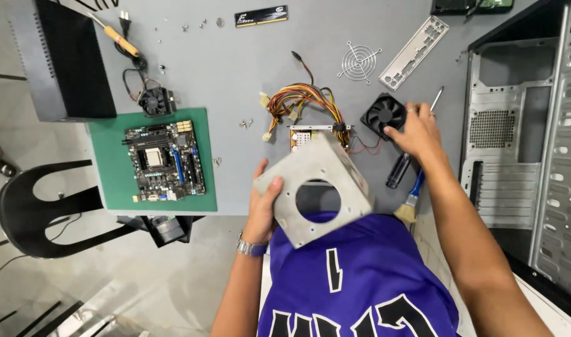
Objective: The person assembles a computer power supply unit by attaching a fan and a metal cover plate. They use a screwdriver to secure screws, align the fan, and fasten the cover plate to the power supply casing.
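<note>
Gripping the grey metal power supply box (316,190) by its near-left corner in the left hand (263,203), round fan hole facing up, close to the chest, while reaching the right hand (418,132), fingers spread, forward-right onto the black fan (383,113).

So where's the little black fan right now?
In the head view, the black fan lies on the grey table right of centre, under the right hand's fingertips, beside the coloured wires.

The right hand (418,132) hides most of the screwdriver (412,150) shaft.
</note>
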